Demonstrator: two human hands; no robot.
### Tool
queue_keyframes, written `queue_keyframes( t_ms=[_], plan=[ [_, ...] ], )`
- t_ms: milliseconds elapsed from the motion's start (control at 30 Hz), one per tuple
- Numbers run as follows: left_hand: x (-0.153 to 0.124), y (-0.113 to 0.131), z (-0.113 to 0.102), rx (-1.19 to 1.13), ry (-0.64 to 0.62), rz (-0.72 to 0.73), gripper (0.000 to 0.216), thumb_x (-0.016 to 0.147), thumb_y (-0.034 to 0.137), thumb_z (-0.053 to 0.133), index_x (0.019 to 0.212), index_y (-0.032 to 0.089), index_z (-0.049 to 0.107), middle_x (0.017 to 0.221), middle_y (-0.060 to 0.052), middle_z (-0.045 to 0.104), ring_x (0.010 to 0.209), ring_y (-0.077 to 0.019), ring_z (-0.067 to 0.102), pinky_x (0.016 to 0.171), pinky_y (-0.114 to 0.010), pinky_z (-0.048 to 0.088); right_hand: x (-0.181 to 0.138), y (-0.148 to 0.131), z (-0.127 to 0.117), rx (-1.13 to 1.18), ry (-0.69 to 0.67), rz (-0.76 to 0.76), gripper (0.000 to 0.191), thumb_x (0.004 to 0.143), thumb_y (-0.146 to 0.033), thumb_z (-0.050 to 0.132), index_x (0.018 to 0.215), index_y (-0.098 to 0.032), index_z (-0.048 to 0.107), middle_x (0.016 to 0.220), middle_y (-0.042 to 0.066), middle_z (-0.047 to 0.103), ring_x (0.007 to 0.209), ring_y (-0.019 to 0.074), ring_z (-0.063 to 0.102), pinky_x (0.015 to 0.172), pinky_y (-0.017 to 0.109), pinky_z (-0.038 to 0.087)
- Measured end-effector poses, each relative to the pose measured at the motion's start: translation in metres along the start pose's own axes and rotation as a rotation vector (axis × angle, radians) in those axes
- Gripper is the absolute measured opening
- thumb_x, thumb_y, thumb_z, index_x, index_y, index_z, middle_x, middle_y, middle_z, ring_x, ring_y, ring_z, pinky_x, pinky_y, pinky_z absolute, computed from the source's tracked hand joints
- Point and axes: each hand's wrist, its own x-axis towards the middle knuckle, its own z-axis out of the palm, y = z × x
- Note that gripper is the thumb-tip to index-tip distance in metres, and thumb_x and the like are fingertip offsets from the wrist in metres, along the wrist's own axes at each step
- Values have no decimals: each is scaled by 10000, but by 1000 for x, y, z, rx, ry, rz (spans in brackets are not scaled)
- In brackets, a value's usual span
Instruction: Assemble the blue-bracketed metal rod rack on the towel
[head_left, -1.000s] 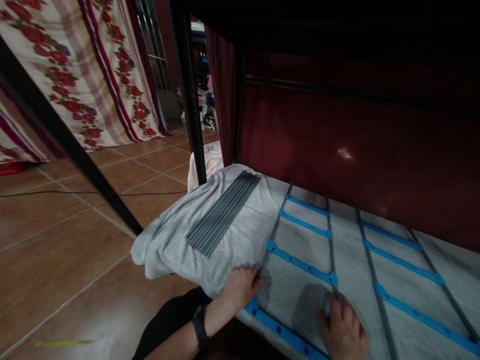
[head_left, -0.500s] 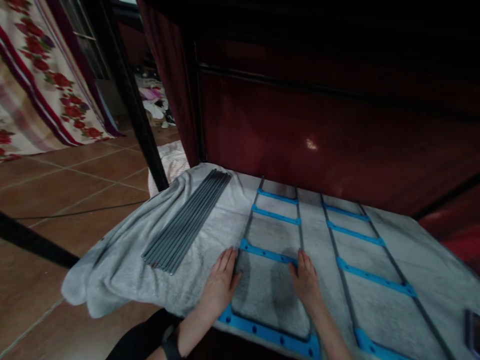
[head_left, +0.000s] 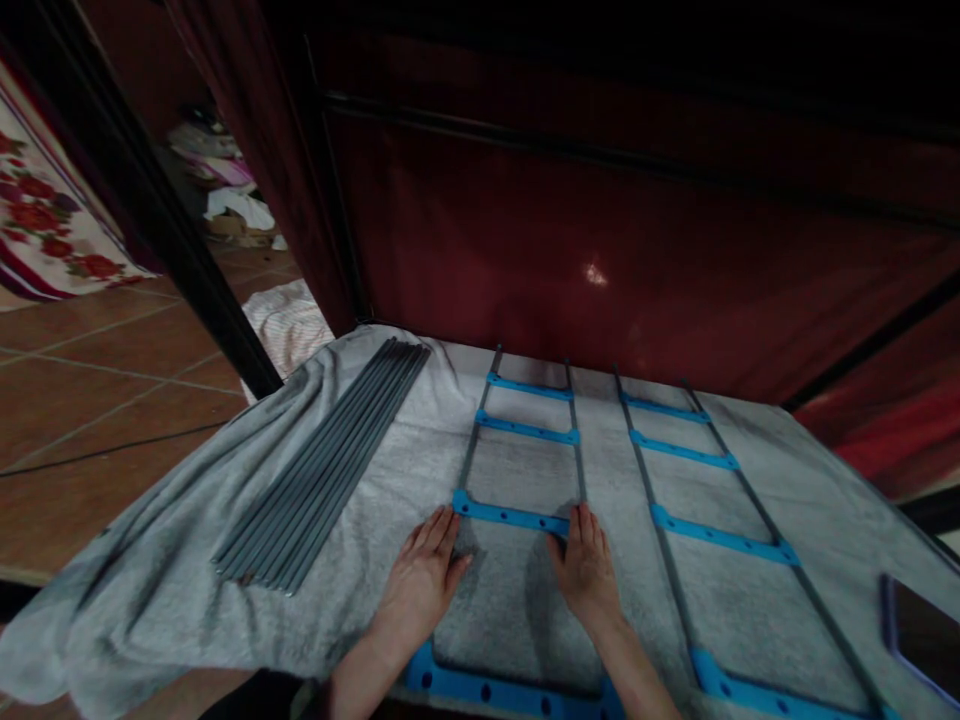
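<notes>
A ladder-like frame of grey rods and blue crossbars lies flat on a grey blanket. My left hand rests over its left rod, fingertips at the crossbar's left end and thumb spread inward. At the right rod, my right hand has its fingers stretched forward beside the same crossbar's right end, its thumb near the bar. Both palms face down, and they hide parts of the rods. Closer to me is another blue crossbar, partly behind my right forearm.
Loose grey rods lie side by side to the left on the blanket. A second rod-and-crossbar frame lies to the right, with a phone beyond it. A dark post and dark red cloth border the blanket.
My view has shifted, so the frames and rods appear further left and more of the phone shows. Both hands stay by the same crossbar, with little change in their pose.
</notes>
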Motion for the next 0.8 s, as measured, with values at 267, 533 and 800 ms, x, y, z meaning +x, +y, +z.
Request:
queue_keyframes(
  t_ms=[267, 533, 800],
  plan=[
    [1, 2, 6, -90, 96, -8, 534, 1002, 411, 472, 1467, 149, 459, 1501, -164, 522, 1365, -288, 524, 1110, -458, 478, 12, 15, -3, 71, 54, 5, 579, 1007, -475, 314, 1389, -112, 557, 1464, 210, 537, 1319, 354, 525, 1131, 554, 352],
    [12, -2, 15, -119, 103, 63, 612, 1007, 382, 450, 1566, 177, 311, 1590, -147, 415, 1474, -281, 380, 1156, -475, 434, 50, 55, -5, 271, 134, -56, 696, 1001, -551, 251, 1455, -70, 466, 1485, 226, 511, 1423, 312, 438, 1145, 506, 386],
    [14, -13, 33, -61, 158, 74, 494, 1007, 332, 439, 1474, 174, 470, 1485, -126, 556, 1341, -253, 558, 1069, -411, 533, 227, 7, -27, 59, -41, -16, 686, 1029, -457, 184, 1541, -27, 337, 1603, 203, 368, 1511, 262, 295, 1216, 412, 260]
  ],
)
